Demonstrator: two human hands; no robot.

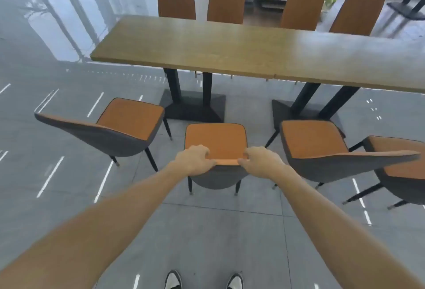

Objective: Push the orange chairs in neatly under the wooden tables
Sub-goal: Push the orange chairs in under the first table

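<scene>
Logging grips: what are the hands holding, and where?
Both hands, left and right, grip the top edge of the middle orange chair's backrest.

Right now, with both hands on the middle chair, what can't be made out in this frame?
Head view only:
- Far chairs' seats and legs: hidden behind the table.
- Rightmost near chair: cut off by the frame edge.
- Left hand and right hand grip: fingertips hidden over the middle chair's backrest.
</scene>
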